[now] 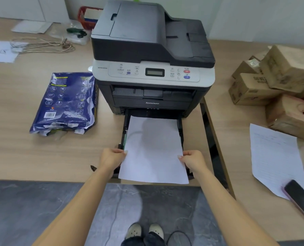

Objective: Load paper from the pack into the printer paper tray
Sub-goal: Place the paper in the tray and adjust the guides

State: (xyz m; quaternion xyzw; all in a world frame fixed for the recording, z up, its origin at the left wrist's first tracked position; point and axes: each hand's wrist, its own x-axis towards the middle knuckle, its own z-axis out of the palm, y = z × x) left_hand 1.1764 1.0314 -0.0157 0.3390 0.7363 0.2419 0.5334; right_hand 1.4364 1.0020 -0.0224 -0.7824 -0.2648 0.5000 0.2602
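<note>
A dark grey and white printer [151,55] stands on the wooden desk, its black paper tray [125,128] pulled out toward me. A stack of white paper [153,150] lies over the tray, its far end inside and its near end sticking out past the desk edge. My left hand [111,159] grips the stack's left edge and my right hand [193,160] grips its right edge. The blue paper pack [66,102], torn open at its near end, lies on the desk left of the printer.
Cardboard boxes [279,82] are piled on the right desk, with a written sheet [275,157] and a dark phone [302,197] near its front. Cords [42,45], papers and a red basket [87,16] sit at the back left. A gap [211,135] separates the two desks.
</note>
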